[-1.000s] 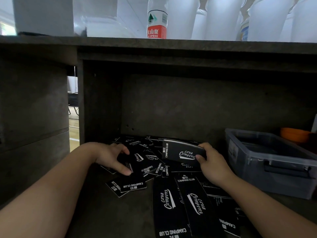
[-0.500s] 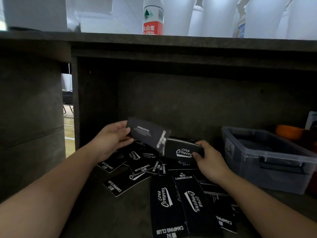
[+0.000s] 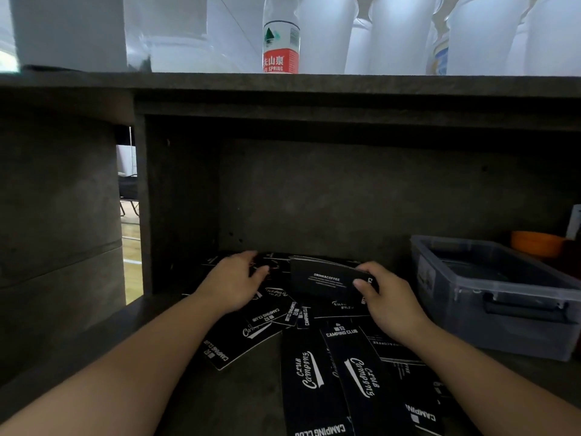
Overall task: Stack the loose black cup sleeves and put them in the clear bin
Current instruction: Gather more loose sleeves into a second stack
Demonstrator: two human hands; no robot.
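Sleeve stack (image 3: pixel 327 280) in right grip (image 3: pixel 390 302)

There is a single wide-angle view, worn on the person's head. It looks forward and down into a dark shelf recess (image 3: pixel 345 190) from close in. Both forearms run in from the lower corners. The worktop (image 3: pixel 283 81) edge crosses the upper frame almost at eye level, and straight lines bow near the borders.

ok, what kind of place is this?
Likely behind a café or drinks counter: stacked white cups on the counter above, printed cup sleeves marked DRINK&COFFEE loose on the shelf, and a clear bin beside them.
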